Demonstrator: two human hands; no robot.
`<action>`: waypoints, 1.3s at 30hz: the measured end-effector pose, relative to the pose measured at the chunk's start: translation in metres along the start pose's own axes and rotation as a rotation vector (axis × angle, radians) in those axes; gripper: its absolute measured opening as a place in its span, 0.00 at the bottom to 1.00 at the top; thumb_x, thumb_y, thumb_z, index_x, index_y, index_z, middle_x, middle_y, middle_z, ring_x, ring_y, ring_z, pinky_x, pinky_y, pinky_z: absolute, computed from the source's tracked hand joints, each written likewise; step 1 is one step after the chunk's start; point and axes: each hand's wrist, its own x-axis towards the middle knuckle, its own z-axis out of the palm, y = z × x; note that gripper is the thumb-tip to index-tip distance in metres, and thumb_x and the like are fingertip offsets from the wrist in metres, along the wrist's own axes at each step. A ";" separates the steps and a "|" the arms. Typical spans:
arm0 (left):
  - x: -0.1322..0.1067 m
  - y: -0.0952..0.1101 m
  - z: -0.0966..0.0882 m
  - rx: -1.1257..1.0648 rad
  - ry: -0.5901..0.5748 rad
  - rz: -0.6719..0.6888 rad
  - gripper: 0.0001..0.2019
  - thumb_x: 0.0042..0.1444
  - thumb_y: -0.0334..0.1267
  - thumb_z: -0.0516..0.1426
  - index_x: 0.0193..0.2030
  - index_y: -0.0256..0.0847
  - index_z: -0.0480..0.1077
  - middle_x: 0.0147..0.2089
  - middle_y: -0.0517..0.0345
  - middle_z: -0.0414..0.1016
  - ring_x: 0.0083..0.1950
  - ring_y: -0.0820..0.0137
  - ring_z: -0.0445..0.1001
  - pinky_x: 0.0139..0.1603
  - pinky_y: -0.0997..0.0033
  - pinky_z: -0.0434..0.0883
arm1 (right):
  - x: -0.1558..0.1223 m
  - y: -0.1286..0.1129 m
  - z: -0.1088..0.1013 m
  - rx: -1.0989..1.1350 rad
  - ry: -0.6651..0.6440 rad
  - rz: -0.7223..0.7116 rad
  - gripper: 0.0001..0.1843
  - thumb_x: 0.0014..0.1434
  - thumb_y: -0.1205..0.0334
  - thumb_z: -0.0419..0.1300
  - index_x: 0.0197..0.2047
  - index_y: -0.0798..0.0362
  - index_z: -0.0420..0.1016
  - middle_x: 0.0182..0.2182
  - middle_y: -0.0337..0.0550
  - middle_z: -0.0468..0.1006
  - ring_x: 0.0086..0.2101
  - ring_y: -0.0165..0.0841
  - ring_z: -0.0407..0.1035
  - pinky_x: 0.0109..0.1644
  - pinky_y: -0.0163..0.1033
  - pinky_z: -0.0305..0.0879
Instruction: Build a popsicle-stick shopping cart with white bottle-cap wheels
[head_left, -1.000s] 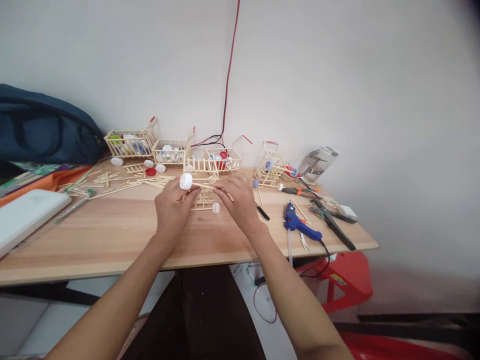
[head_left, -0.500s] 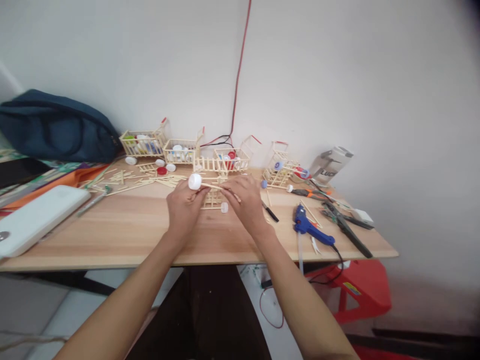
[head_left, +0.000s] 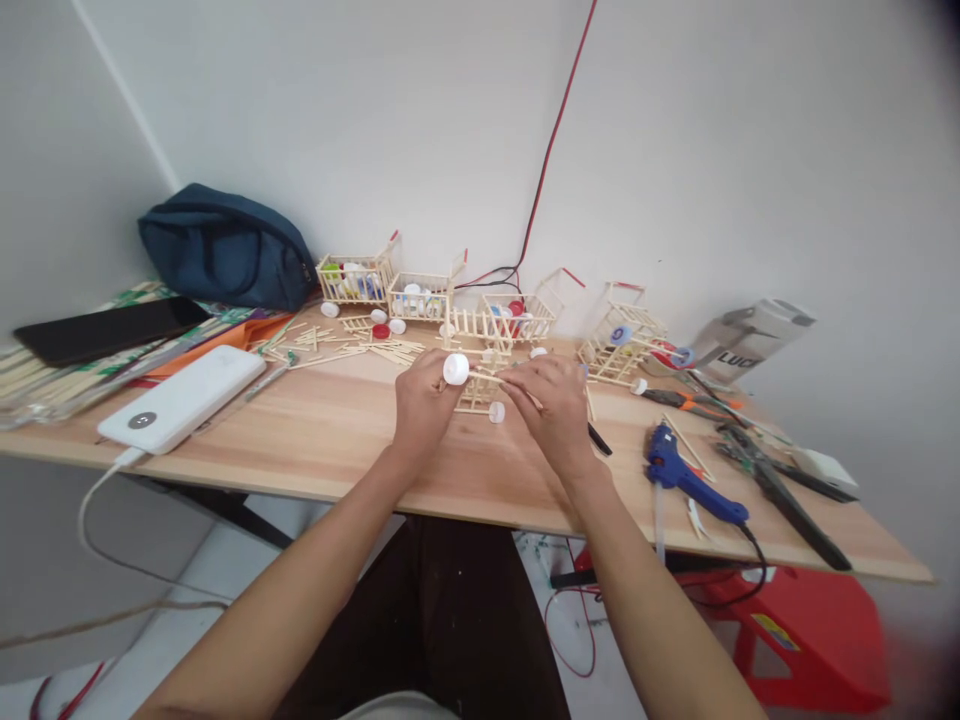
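My left hand (head_left: 424, 400) grips a white bottle cap (head_left: 456, 369) between its fingers. From the cap a thin wooden stick (head_left: 486, 376) runs across to my right hand (head_left: 551, 405), whose fingertips pinch its other end. Right behind and below the stick stands a small cart of wooden sticks (head_left: 472, 400), partly hidden by my hands. A white cap wheel (head_left: 496, 412) shows at its lower right. Further back are more stick carts, one with white caps inside (head_left: 417, 300) and one with red and blue caps (head_left: 517, 318).
To the right lie a blue glue gun (head_left: 694, 475), black-handled pliers (head_left: 787, 495) and an orange-and-black tool (head_left: 690, 400). At left are a white power bank (head_left: 184, 398), a phone (head_left: 112, 328) and a blue bag (head_left: 229, 245). Loose sticks (head_left: 390, 350) are scattered behind my left hand.
The view has turned left, so everything sits further right in the picture. Both hands keep their hold on the capped stick, with little change in their pose.
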 end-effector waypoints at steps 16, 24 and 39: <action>0.000 -0.002 0.001 -0.053 -0.003 -0.037 0.06 0.58 0.35 0.60 0.38 0.42 0.80 0.39 0.57 0.81 0.42 0.67 0.77 0.43 0.68 0.70 | 0.006 0.006 -0.001 0.027 -0.078 -0.028 0.10 0.67 0.56 0.57 0.47 0.47 0.77 0.34 0.42 0.80 0.44 0.40 0.68 0.53 0.47 0.55; 0.000 -0.003 0.001 -0.044 -0.017 -0.062 0.05 0.58 0.35 0.60 0.35 0.41 0.79 0.38 0.57 0.80 0.39 0.68 0.76 0.38 0.70 0.68 | 0.009 0.005 0.000 -0.029 -0.134 -0.068 0.12 0.69 0.57 0.54 0.49 0.46 0.77 0.38 0.43 0.80 0.46 0.40 0.67 0.52 0.46 0.53; -0.003 -0.002 -0.004 0.029 -0.002 -0.066 0.06 0.56 0.31 0.60 0.40 0.41 0.78 0.36 0.60 0.75 0.35 0.72 0.69 0.36 0.73 0.65 | 0.008 0.008 -0.004 -0.023 -0.051 -0.084 0.12 0.67 0.58 0.56 0.51 0.48 0.76 0.35 0.42 0.80 0.43 0.39 0.69 0.53 0.45 0.57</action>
